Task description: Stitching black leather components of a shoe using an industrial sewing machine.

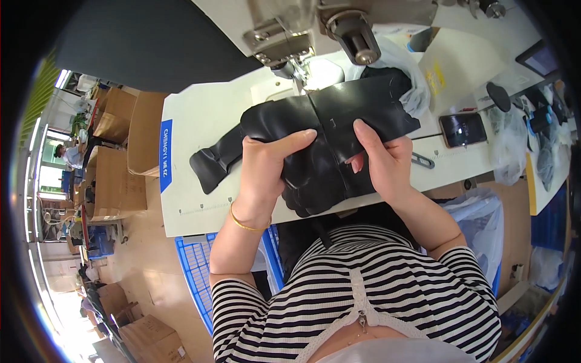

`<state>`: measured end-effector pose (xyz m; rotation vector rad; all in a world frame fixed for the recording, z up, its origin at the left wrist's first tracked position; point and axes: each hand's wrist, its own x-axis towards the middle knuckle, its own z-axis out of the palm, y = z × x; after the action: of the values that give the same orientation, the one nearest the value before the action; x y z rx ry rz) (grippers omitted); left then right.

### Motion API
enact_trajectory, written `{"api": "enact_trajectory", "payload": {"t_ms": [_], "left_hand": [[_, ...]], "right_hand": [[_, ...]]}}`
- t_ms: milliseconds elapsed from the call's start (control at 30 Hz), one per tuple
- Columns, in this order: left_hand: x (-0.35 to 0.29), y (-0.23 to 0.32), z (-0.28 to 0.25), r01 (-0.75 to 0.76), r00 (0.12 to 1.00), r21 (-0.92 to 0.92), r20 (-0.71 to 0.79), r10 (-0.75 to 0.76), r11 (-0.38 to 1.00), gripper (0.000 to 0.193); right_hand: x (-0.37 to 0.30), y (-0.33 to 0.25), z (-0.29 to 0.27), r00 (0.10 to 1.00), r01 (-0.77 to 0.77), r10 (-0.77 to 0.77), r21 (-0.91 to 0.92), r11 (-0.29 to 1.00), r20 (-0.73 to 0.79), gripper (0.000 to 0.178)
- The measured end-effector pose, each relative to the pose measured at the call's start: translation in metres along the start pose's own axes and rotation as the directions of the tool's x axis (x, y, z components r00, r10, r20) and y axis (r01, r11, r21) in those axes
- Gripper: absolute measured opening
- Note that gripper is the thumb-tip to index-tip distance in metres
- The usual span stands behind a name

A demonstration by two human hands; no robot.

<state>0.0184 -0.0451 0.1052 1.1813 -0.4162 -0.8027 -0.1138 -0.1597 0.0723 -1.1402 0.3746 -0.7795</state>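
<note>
A black leather-like piece (357, 106), glossy and made of joined panels, lies on the white sewing machine table (206, 115). A seam runs down it between my two hands. My left hand (263, 166) grips its left part, thumb stretched over the top. Its right part is in my right hand (387, 163), the thumb on top and fingers curled beneath. The piece's far edge lies close to the lit needle area of the sewing machine (287, 45). A narrow black strap-like part (212, 163) trails out to the left. Most of my fingers are hidden under the material.
To the right lie a dark phone (462, 129), a grey metal tool (422, 160) and clear plastic bags (511, 148). Blue plastic crates (196, 266) stand below the table's near edge. Cardboard boxes (121, 181) fill the left, where another person (72, 154) is far off.
</note>
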Motion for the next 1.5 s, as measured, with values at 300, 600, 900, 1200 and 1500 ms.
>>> {"api": "enact_trajectory", "payload": {"t_ms": [300,600,900,1200,1500], "left_hand": [[0.052,0.022,-0.008,0.030,0.998,0.003,-0.057,-0.030,1.000,0.020],[0.069,0.025,-0.008,0.037,0.998,0.019,-0.055,-0.036,0.999,0.012],[0.071,0.024,-0.009,-0.005,0.999,0.008,-0.033,0.005,1.000,0.011],[0.070,0.024,-0.009,-0.026,1.000,0.027,-0.011,0.026,0.999,0.010],[0.078,0.025,-0.017,0.014,1.000,0.046,-0.021,-0.013,0.999,0.012]], "right_hand": [[0.055,0.000,0.015,0.998,0.067,-0.068,-0.060,0.996,-0.009,0.030],[0.067,0.003,0.015,0.994,0.106,-0.106,-0.011,0.994,0.011,0.021],[0.068,0.005,0.015,0.995,0.097,-0.097,-0.001,0.995,0.004,0.022],[0.067,0.001,0.016,0.994,0.109,-0.109,-0.007,0.994,-0.004,0.023],[0.071,-0.003,0.011,1.000,0.027,-0.024,-0.136,0.990,0.019,0.024]]}}
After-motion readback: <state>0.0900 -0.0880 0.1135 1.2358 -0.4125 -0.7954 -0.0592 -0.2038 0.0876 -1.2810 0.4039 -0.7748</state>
